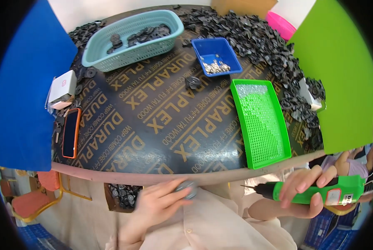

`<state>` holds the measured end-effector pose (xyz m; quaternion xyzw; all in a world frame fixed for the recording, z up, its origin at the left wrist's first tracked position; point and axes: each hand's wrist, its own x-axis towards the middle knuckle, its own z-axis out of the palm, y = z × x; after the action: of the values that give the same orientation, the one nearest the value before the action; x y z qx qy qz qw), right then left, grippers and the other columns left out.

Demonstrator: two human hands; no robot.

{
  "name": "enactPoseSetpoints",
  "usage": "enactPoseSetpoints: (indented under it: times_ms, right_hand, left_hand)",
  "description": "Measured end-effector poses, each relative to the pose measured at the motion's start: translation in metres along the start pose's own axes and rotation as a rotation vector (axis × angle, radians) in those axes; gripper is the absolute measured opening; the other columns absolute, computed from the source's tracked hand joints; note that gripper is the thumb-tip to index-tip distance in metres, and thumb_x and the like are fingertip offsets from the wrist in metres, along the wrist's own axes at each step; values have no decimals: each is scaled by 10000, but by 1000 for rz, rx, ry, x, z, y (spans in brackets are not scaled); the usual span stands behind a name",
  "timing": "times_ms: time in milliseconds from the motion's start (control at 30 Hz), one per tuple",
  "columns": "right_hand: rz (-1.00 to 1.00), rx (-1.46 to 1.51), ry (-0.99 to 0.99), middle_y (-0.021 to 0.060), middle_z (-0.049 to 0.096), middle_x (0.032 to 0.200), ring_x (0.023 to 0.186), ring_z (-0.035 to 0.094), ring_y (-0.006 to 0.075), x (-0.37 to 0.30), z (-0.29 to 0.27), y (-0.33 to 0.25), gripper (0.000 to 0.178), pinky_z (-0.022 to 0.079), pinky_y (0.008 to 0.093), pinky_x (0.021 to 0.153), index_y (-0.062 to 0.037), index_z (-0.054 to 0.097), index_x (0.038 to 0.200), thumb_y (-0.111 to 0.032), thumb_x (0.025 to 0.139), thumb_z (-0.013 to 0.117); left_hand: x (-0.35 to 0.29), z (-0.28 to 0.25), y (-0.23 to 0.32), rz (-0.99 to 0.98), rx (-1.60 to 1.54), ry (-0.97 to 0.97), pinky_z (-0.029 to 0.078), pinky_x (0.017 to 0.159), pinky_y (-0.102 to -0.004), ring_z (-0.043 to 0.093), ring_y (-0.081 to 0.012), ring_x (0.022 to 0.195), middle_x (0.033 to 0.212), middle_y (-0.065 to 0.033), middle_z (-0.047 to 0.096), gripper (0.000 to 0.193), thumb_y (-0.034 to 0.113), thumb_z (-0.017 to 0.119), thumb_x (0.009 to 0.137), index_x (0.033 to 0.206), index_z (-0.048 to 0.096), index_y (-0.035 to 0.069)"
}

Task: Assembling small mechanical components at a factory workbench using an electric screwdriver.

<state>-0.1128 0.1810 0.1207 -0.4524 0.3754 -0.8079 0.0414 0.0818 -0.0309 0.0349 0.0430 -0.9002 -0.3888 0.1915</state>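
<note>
My left hand [155, 204], a little blurred, is closed on a dark grey round plastic part [187, 190] just off the near table edge, in front of my shirt. To the right, my right hand [305, 189] wraps round a green electric screwdriver [344, 186]. Its thin bit points left toward the round part, with a gap between them. On the table beyond, a green perforated tray [287, 146] holds many tiny silvery pieces. A blue bin [232, 52] with shiny metal pieces stands farther back, and a small black part [192, 82] lies near it.
A pale teal basket [111, 63] with black round parts stands at the back left. Black parts [253, 35] are heaped along the back and right. An orange-cased phone [71, 133] and white box [63, 88] lie left. Blue [30, 91] and green panels [336, 79] flank the table.
</note>
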Motion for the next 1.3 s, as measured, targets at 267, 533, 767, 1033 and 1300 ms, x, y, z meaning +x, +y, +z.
enactPoseSetpoints:
  times_ms: [267,533,767,1033,1300]
  right_hand:
    - [104,-37,17,221,549,846,450,564,249,-12,-26,6,312,508,321,392,1,349,1013,-136,857,582]
    - [-43,-282,250,218,515,903,505,567,241,-12,-20,5,477,523,289,432,41,391,1040,-303,827,644]
    - [29,-265,288,268,559,923,440,553,237,-7,-18,-18,339,491,300,418,44,384,1001,-174,831,579]
    - [-170,-380,337,238,637,832,408,543,206,58,-57,19,166,443,270,412,76,505,997,-37,876,496]
    - [-26,-448,304,204,646,807,441,576,228,95,-76,89,136,440,292,409,44,513,927,-61,856,562]
  left_hand:
    - [-55,-109,7,-557,277,154,518,785,-332,666,-269,904,1048,-151,683,353,72,809,617,954,716,23]
    - [171,-28,-69,79,564,20,517,853,-376,521,-302,1123,1221,-141,513,614,348,728,765,1269,508,75]
    - [224,14,-105,91,710,-15,517,768,-393,609,-302,920,938,-136,576,198,196,661,826,933,662,29]
    - [101,12,-10,140,48,-206,549,725,-327,654,-250,862,1079,-106,602,279,84,710,782,1059,683,63]
    - [63,53,8,118,-41,-136,556,852,-325,663,-260,972,1197,-122,576,329,98,761,741,1061,689,82]
